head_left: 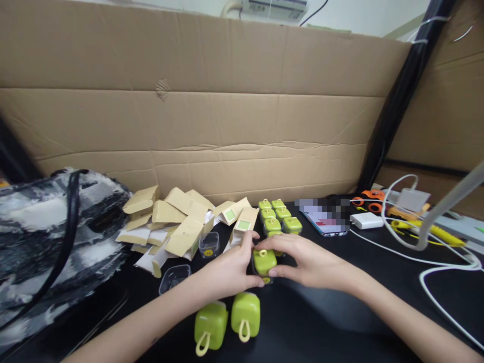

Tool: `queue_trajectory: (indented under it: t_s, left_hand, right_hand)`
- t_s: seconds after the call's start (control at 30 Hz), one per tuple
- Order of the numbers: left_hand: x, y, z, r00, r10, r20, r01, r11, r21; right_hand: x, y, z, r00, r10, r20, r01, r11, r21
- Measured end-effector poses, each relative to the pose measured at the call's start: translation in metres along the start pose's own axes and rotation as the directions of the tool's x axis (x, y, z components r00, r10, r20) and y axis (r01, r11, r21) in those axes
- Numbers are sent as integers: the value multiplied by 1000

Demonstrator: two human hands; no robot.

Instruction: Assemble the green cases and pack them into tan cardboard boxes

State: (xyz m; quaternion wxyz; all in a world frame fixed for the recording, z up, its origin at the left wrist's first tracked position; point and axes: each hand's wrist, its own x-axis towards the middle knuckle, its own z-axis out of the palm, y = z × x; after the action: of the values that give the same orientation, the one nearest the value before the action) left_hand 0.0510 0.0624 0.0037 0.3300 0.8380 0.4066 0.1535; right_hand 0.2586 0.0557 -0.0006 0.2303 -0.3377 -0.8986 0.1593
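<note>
Left hand (230, 268) and right hand (307, 263) both pinch one green case (264, 260), held low over the black table (340, 312), just in front of the block of green cases (279, 218). Risk, as I judge it: my fingertip grip is shallow, so a slip could knock the case into that block.

Clutter around the phone (325, 222)
White charger (366, 220) just right of it; orange tool (368, 199), perhaps scissors, behind; patterned bag (56, 227) far left.
</note>
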Motion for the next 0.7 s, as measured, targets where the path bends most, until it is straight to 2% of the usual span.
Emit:
queue_trajectory:
  t_s: [0.3,0.7]
  left_hand:
    - [-1,1,-1,1000,-5,10,5,999,36]
    - [1,-2,0,1000,-2,-9,3,997,78]
  right_hand:
    - [-2,-5,0,999,22,-24,-21,999,28]
    - [-1,-5,4,999,35,23,-34,999,-40]
